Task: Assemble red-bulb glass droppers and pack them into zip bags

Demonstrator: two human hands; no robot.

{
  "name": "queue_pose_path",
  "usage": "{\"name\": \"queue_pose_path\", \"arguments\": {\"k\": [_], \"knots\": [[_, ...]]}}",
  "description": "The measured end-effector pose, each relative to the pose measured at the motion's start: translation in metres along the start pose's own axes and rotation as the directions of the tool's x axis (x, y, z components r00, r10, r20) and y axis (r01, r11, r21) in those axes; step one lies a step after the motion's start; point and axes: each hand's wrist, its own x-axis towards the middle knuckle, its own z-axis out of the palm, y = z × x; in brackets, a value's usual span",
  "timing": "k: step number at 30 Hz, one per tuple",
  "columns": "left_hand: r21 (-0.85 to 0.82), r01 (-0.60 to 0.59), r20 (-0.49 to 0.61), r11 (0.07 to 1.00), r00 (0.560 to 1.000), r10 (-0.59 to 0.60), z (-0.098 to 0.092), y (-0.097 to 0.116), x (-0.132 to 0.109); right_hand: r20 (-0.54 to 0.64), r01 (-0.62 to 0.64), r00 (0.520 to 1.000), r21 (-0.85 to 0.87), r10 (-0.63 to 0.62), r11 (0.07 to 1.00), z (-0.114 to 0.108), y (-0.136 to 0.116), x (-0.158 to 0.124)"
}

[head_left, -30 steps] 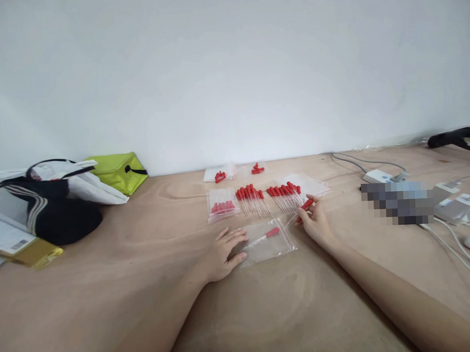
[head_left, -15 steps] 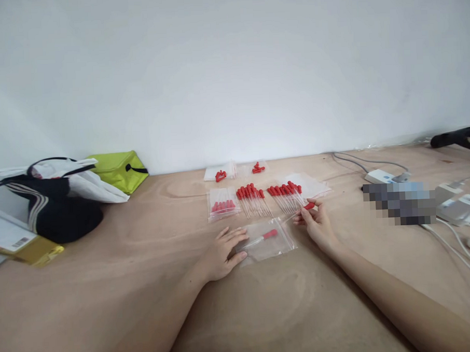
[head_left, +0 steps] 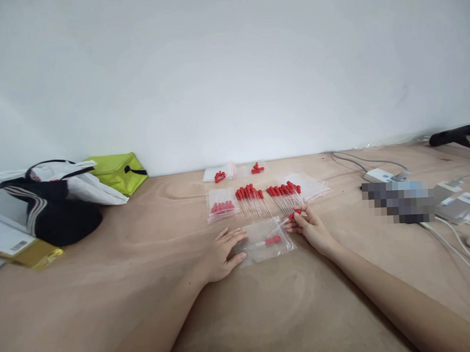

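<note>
A clear zip bag (head_left: 257, 254) lies flat on the wooden table, its zip end to the right. Inside it is one dropper (head_left: 273, 239) with a red bulb. My left hand (head_left: 224, 255) rests on the bag's left edge, fingers spread and lying flat. At the opposite end, my right hand (head_left: 309, 227) pinches another dropper (head_left: 294, 214) by its red bulb. That dropper's clear tube points left, over or into the bag's mouth; which of the two I cannot tell. Just behind are two rows of droppers, a left row (head_left: 250, 192) and a right row (head_left: 284, 189).
A filled bag of droppers (head_left: 223, 206) lies left of the rows. Farther back are two bags with red bulbs (head_left: 220, 176). Flat bags (head_left: 309, 185) lie behind the right row. A power strip (head_left: 379, 176) with cables is rightward; a green bag (head_left: 118, 170) and dark cap (head_left: 65, 214) stand left.
My right hand has moved left with its dropper, bringing the tube to the bag's mouth. The dropper inside the bag has shifted slightly toward me. My left hand has stayed in place.
</note>
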Motion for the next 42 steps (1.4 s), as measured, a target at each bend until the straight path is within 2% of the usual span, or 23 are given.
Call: {"name": "queue_pose_path", "arguments": {"k": [3, 9, 14, 19, 21, 23, 27, 29, 30, 33, 37, 40, 42], "knots": [[0.001, -0.002, 0.000, 1.000, 1.000, 0.002, 0.000, 0.000, 0.001, 0.030, 0.003, 1.000, -0.064, -0.001, 0.998, 0.004, 0.004, -0.001], [0.012, -0.004, 0.007, 1.000, 1.000, 0.003, -0.002, 0.002, 0.000, 0.190, 0.071, 0.982, -0.366, 0.000, 0.928, 0.004, 0.013, 0.001], [0.019, 0.000, 0.003, 1.000, 1.000, 0.000, -0.001, 0.001, 0.000, 0.222, 0.122, 0.975, -0.452, -0.021, 0.884, 0.002, 0.016, 0.004], [0.019, -0.004, -0.001, 1.000, 1.000, 0.004, -0.001, 0.001, 0.000, 0.380, 0.235, 0.925, -0.517, -0.025, 0.823, -0.004, 0.013, 0.008], [0.019, -0.004, 0.000, 1.000, 1.000, 0.004, -0.001, 0.000, 0.000, 0.336, 0.258, 0.939, -0.560, -0.069, 0.787, -0.005, 0.008, 0.016], [0.017, -0.008, -0.004, 1.000, 1.000, 0.008, -0.001, 0.000, 0.000, 0.247, 0.262, 0.961, -0.659, -0.127, 0.704, -0.003, 0.001, 0.027], [0.015, -0.021, -0.005, 1.000, 1.000, 0.021, 0.000, -0.002, 0.000, 0.141, 0.227, 0.965, -0.869, -0.220, 0.440, 0.021, -0.013, 0.058], [0.018, -0.022, -0.001, 1.000, 1.000, 0.022, 0.001, -0.003, 0.000, 0.103, 0.164, 0.974, -0.935, -0.201, 0.315, 0.037, -0.015, 0.073], [0.020, -0.022, 0.001, 1.000, 1.000, 0.022, 0.001, -0.004, 0.000, 0.085, 0.137, 0.978, -0.948, -0.188, 0.287, 0.044, -0.015, 0.080], [0.023, -0.027, 0.002, 0.999, 1.000, 0.027, 0.002, -0.005, 0.000, 0.039, 0.074, 0.989, -0.967, -0.143, 0.245, 0.060, -0.011, 0.096], [0.020, -0.023, 0.002, 1.000, 1.000, 0.023, 0.002, -0.005, 0.000, 0.024, 0.039, 0.997, -0.978, -0.074, 0.206, 0.070, -0.009, 0.104], [0.019, -0.019, 0.006, 1.000, 1.000, 0.019, 0.002, -0.004, 0.000, 0.043, 0.058, 0.996, -0.978, -0.081, 0.198, 0.069, -0.016, 0.099], [0.022, -0.021, 0.007, 1.000, 1.000, 0.021, 0.002, -0.004, 0.000, 0.072, 0.094, 0.991, -0.975, -0.114, 0.203, 0.060, -0.023, 0.091]]}}
